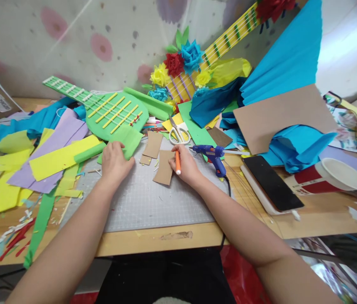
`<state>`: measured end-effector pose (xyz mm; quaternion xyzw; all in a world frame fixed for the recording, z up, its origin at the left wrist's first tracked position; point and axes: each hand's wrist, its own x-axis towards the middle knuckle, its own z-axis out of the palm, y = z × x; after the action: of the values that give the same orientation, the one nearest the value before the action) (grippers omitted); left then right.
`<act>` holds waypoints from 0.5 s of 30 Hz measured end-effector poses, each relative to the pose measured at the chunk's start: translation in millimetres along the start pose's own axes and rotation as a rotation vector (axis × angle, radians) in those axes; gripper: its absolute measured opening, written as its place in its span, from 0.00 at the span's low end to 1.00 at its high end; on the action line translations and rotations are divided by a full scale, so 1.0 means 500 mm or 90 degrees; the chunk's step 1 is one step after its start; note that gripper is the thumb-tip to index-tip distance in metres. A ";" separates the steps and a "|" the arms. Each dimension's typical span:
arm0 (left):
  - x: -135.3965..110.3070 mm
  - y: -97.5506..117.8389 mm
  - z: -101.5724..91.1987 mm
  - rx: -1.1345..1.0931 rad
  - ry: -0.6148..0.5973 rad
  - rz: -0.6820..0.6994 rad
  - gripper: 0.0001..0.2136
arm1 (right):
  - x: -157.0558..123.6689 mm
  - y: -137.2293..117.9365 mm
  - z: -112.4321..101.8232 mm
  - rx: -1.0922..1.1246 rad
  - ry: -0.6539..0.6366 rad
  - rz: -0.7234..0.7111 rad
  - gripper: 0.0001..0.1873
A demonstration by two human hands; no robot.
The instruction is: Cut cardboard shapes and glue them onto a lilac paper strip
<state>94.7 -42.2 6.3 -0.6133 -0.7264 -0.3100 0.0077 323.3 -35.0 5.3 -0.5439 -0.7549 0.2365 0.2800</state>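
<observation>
My right hand point(186, 164) is closed around an orange marker point(177, 162), which points down and toward me. Beneath it, a brown cardboard piece point(163, 171) lies on the grey cutting mat point(134, 202). My left hand point(115, 162) has its fingers curled on a sheet of green crepe paper point(129, 143), with the thumb out to the right. Smaller cardboard pieces point(153, 145) lie between the hands. Just beyond the right hand are white-handled scissors point(179, 136). A blue glue gun point(213, 156) rests at that hand's right.
Behind my left hand leans a green paper guitar point(115, 112); a yellow one point(229, 38) with paper flowers stands at the wall. Crepe strips point(53, 158) cover the left side. At right are a large cardboard cutout point(279, 109), a phone point(271, 181) and a paper cup point(327, 175).
</observation>
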 end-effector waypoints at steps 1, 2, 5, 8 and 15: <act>0.001 0.000 0.000 0.007 -0.009 0.005 0.13 | 0.000 -0.002 -0.001 -0.011 -0.007 0.000 0.17; 0.000 0.004 0.001 0.009 -0.009 0.013 0.11 | 0.000 -0.003 -0.001 -0.018 -0.017 -0.004 0.17; -0.019 0.040 0.002 -0.011 0.029 0.061 0.10 | 0.000 -0.005 0.001 -0.027 -0.039 -0.016 0.16; -0.058 0.093 0.012 -0.077 -0.056 0.148 0.17 | 0.002 -0.004 0.003 -0.031 -0.032 -0.023 0.16; -0.095 0.121 0.040 -0.088 -0.205 0.155 0.24 | 0.011 0.000 -0.010 -0.071 0.022 0.008 0.17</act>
<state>167.7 -71.9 -1.8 -0.7370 -0.6162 -0.2537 -0.1130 325.3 -29.5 9.9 -0.5670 -0.7588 0.1865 0.2606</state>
